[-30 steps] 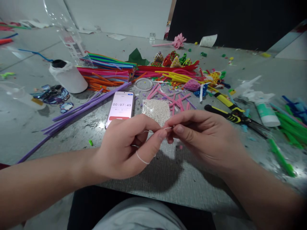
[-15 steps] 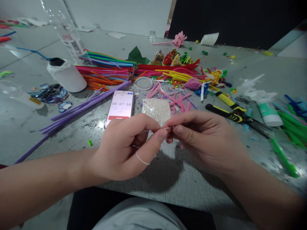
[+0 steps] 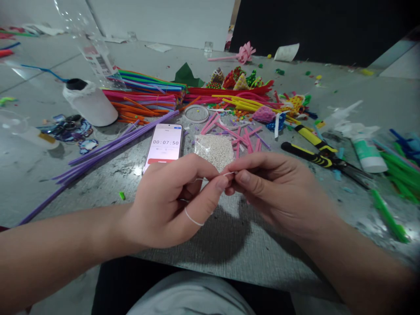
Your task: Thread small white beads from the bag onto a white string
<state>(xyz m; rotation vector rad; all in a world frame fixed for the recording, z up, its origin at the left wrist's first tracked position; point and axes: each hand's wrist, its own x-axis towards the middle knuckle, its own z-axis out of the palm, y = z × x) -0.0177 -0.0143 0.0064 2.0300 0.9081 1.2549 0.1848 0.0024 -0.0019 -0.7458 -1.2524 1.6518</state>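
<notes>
At the far left of the table (image 3: 105, 180), some blue patterned pieces (image 3: 77, 129) are lying beside a white container (image 3: 93, 105) with a dark top. Purple stems (image 3: 131, 137) are running slantwise toward the middle, and just right of them a phone (image 3: 164, 142) is lying face up, showing 00:07:50. In front of it the left hand (image 3: 173, 203) is curling inward, its thumb and forefinger closing in a tight pinch on a white thread (image 3: 230, 173), while a white loop (image 3: 193, 217) is circling the thumb. Beyond the fingertips a clear bag of pale beads (image 3: 215, 148) is lying flat, with pink strips (image 3: 246, 138) scattering beside it. The thread is bridging the small gap between the two hands, and the right hand (image 3: 282, 192) is pinching it between thumb and forefinger; whether those tips are also gripping something tiny, I cannot tell. Farther right, black-and-yellow pliers (image 3: 330, 161) are resting near a white-and-green bottle (image 3: 370, 155), and green stems (image 3: 403, 179) are spreading toward the edge
</notes>
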